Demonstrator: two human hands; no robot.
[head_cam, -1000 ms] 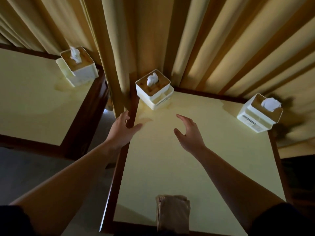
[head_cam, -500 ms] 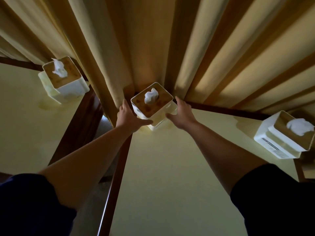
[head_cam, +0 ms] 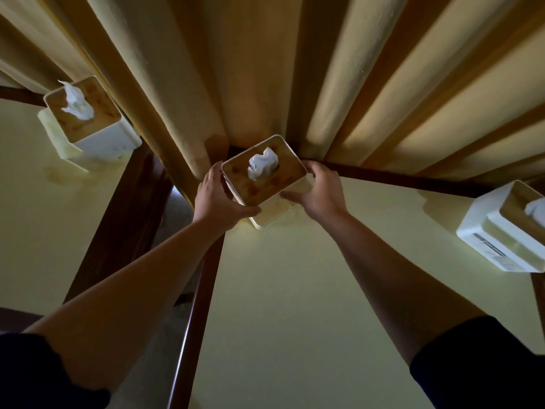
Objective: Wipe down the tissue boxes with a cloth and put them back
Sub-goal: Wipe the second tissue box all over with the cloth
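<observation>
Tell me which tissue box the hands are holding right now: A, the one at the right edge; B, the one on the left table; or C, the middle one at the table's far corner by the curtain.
C: the left hand and right hand grip opposite sides of the middle tissue box.

right tissue box (head_cam: 501, 231) cropped by edge

White tissue box (head_cam: 267, 199), brown-mottled lid; pale yellow table (head_cam: 295, 305).

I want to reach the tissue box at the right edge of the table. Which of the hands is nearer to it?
Right. The right hand is nearer that tissue box; the left hand is farther.
</observation>
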